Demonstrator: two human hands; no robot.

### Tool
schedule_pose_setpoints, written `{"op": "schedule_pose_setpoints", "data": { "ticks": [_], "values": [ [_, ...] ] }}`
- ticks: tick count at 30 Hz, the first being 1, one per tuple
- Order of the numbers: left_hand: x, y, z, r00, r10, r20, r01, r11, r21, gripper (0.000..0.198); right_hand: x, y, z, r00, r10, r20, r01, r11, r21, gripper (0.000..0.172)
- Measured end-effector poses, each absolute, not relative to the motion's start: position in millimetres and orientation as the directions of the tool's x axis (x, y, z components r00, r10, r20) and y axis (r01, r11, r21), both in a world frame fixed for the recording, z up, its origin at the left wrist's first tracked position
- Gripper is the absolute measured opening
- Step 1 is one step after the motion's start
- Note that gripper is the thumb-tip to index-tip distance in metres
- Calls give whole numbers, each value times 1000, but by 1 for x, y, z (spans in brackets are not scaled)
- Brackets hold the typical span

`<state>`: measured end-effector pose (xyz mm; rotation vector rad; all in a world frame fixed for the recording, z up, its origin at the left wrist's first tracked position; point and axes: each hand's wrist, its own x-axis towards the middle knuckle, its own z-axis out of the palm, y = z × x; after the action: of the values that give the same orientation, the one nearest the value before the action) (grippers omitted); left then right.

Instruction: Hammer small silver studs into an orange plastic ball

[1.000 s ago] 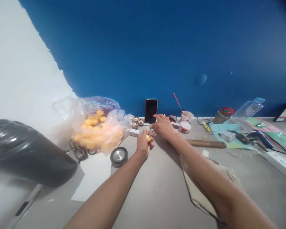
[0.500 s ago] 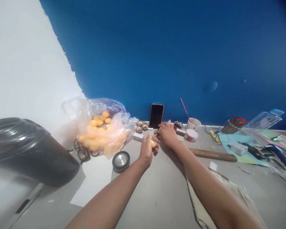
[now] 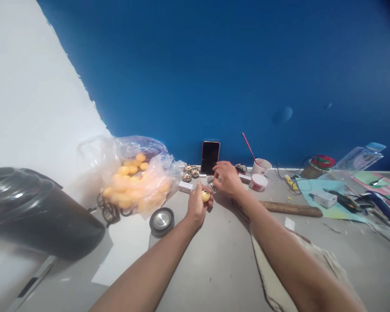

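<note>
Nearest, the two forearms come in over the bench (image 3: 211, 268), the left one passing just right of a dark-rimmed round lid (image 3: 161, 221). Beyond it, the left hand (image 3: 196, 204) has its grip curled around a small yellow ball (image 3: 206, 196), thumb to the left and fingers wrapped around the right side, with dark marks showing on the exposed top. Being round, the ball offers no long axis; only the marked patch gives it a direction. The right hand (image 3: 228, 178) sits just beyond and to the right, fingers bent down and leftward. From that grip the ball lies to the left and toward the body, near but seemingly apart, so any meeting of the two would likely run along that short diagonal. A small shiny item (image 3: 211, 186) lies by the right fingertips; I cannot tell whether they pinch it. Farther back, patterned balls (image 3: 187, 176) sit left of an upright phone (image 3: 210, 157) at the blue wall (image 3: 182, 65).
</note>
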<state>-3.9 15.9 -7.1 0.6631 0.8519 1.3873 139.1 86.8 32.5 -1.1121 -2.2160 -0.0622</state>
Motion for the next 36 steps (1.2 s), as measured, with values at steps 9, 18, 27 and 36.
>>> {"op": "schedule_pose_setpoints", "data": {
  "ticks": [9,18,27,36],
  "values": [
    [-6,14,-5,4,993,-120,-622,96,777,67,147,78,43,-130,816,564,640,503,-581,4],
    [-4,15,-5,0,993,-119,-593,95,799,65,147,77,44,-255,840,479,680,508,-528,8],
    [-5,15,-7,8,994,-112,-582,96,807,62,148,78,45,-264,827,497,680,525,-512,7],
    [-4,15,-7,12,994,-110,-569,97,817,65,149,79,43,-297,824,482,679,537,-500,7]
  ]
}}
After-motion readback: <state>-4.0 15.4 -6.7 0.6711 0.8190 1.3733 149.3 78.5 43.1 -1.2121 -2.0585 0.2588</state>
